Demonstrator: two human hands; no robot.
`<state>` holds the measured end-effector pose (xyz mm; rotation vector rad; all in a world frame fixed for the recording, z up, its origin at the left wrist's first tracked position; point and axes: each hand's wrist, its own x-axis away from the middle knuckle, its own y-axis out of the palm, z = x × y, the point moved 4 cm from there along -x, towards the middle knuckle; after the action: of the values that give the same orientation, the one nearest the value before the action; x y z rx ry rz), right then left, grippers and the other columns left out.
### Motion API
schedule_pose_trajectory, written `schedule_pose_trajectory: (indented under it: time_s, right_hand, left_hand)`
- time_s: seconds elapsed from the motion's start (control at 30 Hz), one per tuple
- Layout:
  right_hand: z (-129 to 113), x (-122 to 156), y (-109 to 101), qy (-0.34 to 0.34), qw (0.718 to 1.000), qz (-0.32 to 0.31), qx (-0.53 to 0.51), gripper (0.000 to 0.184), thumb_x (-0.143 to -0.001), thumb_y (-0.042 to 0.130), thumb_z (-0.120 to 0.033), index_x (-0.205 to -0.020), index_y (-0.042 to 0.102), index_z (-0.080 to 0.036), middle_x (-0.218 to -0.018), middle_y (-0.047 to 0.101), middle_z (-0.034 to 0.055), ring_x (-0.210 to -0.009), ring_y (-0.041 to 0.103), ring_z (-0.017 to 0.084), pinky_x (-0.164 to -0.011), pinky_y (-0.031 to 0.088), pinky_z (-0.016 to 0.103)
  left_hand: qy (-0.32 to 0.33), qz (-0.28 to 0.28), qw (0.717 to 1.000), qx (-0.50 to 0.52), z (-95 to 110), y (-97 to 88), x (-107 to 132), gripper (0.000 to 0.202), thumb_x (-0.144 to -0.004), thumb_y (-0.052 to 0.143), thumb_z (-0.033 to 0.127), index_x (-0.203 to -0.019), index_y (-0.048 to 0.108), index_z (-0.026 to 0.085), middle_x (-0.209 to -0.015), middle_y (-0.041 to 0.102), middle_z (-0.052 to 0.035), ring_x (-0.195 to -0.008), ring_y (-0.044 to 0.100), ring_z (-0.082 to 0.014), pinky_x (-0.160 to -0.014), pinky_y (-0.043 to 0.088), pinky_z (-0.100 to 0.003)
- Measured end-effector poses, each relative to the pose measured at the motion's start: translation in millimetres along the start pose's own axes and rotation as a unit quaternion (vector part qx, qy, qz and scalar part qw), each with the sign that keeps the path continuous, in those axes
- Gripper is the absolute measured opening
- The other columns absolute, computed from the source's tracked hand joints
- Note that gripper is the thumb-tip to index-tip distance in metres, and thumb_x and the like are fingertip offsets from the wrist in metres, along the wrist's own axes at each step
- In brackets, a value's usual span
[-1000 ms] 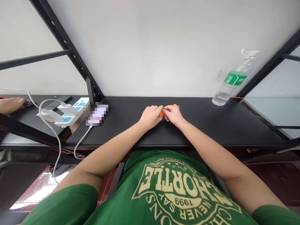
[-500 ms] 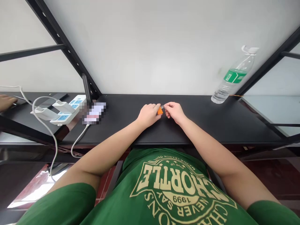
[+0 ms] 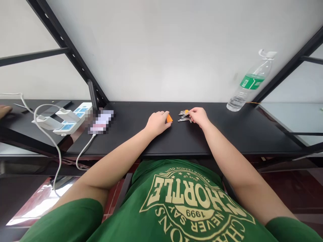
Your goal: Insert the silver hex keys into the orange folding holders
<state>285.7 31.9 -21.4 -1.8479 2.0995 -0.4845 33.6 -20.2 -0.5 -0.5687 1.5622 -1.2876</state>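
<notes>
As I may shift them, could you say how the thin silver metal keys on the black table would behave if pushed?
The thin silver metal keys look stiff and light; loose by the right hand, apart from the small orange piece in the left hand, they may scatter. On the smooth black table they likely slide.

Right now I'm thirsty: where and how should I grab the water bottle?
Grip the bottle below its green label, probably with the right hand coming from the front left: the wall stands behind and a black frame post crowds its right side.
</notes>
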Motion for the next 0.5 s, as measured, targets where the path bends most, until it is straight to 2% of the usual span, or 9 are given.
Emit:
schedule_pose_trajectory:
  time_s: [0.13, 0.23, 0.5]
  right_hand:
    - [-4, 2, -5, -0.016, 0.994, 0.018, 0.102, 0.015, -0.091, 0.069, -0.018, -0.076, 0.073, -0.019, -0.077, 0.076, 0.004, -0.055, 0.061, 0.012, -0.055, 0.047, 0.024]
    - [-5, 4, -6, -0.01, 0.993, 0.026, 0.117, 0.016, -0.092, 0.069, -0.017, -0.076, 0.072, -0.019, -0.079, 0.078, 0.0052, -0.057, 0.062, 0.013, -0.056, 0.048, 0.025]
    - [8, -3, -1, 0.035, 0.996, 0.037, -0.079, 0.018, -0.093, 0.073, -0.018, -0.076, 0.067, -0.017, -0.08, 0.076, 0.0062, -0.045, 0.055, 0.007, -0.041, 0.044, 0.021]
  left_hand:
    - [-0.006, -0.003, 1.0, 0.006, -1, -0.9, 0, 0.047, -0.094, 0.071, 0.04, -0.136, 0.067, 0.019, -0.105, 0.075, -0.0134, -0.103, 0.071, -0.0345, -0.086, 0.054, -0.045]
    - [-0.011, -0.002, 1.0, 0.015, -2, -1.8, 0, 0.045, -0.094, 0.072, 0.04, -0.134, 0.068, 0.019, -0.103, 0.074, -0.0129, -0.102, 0.071, -0.0343, -0.086, 0.054, -0.045]
    - [-0.011, -0.001, 1.0, 0.022, -3, -1.7, 1, 0.045, -0.093, 0.07, 0.04, -0.134, 0.068, 0.021, -0.102, 0.074, -0.012, -0.101, 0.071, -0.0329, -0.086, 0.056, -0.043]
